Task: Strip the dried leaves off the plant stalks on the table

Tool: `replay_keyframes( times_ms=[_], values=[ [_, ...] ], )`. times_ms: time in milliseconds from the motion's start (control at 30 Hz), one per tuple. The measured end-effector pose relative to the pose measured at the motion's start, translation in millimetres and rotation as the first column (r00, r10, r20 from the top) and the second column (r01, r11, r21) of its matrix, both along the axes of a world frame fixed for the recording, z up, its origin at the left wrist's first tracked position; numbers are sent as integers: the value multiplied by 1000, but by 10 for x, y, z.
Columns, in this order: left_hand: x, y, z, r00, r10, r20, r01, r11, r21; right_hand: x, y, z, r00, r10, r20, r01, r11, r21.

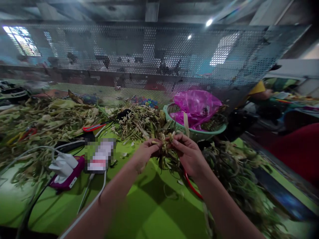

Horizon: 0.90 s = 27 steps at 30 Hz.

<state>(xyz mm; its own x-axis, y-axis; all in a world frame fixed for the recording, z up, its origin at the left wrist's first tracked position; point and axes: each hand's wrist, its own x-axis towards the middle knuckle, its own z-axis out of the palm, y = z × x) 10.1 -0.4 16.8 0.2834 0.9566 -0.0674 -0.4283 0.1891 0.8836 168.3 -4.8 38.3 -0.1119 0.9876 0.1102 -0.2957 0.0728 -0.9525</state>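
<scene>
Both hands meet over the green tabletop [159, 205], fingers closed around a small bunch of dried plant leaves [164, 146]. My left hand [147, 152] pinches its left side. From the right, my right hand [188, 152] pinches a pale leaf piece at the top of the bunch. Loose leafy bits hang below the fingers. A red curved handle [191, 186] lies beside my right wrist, partly hidden by it. Just behind the hands rests a heap of dried trimmings [139, 121].
A green basket [211, 132] with a pink plastic bag [196, 106] stands behind my right hand. Leaf piles lie left [50, 122] and right [231, 172]. A purple power strip [68, 176], cables and a blurred phone [101, 156] are at left. Perforated metal panel [124, 63] behind.
</scene>
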Motion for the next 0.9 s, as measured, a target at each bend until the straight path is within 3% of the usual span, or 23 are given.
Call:
replay_keyframes(
  times_ms=[167, 600, 900],
  values=[
    [-28, -53, -88, 992, 3, 124, 6, 998, -66, -49, -25, 9, 999, 39, -18, -39, 999, -28],
    [-45, -28, -175, 987, 49, 154, -32, 993, -115, -32, 34, -46, 990, -74, 117, 70, 997, 35],
    [-55, -35, -138, 984, 19, 175, 6, 990, -143, -2, 78, -107, 982, -56, 179, 50, 998, 38]
  ],
)
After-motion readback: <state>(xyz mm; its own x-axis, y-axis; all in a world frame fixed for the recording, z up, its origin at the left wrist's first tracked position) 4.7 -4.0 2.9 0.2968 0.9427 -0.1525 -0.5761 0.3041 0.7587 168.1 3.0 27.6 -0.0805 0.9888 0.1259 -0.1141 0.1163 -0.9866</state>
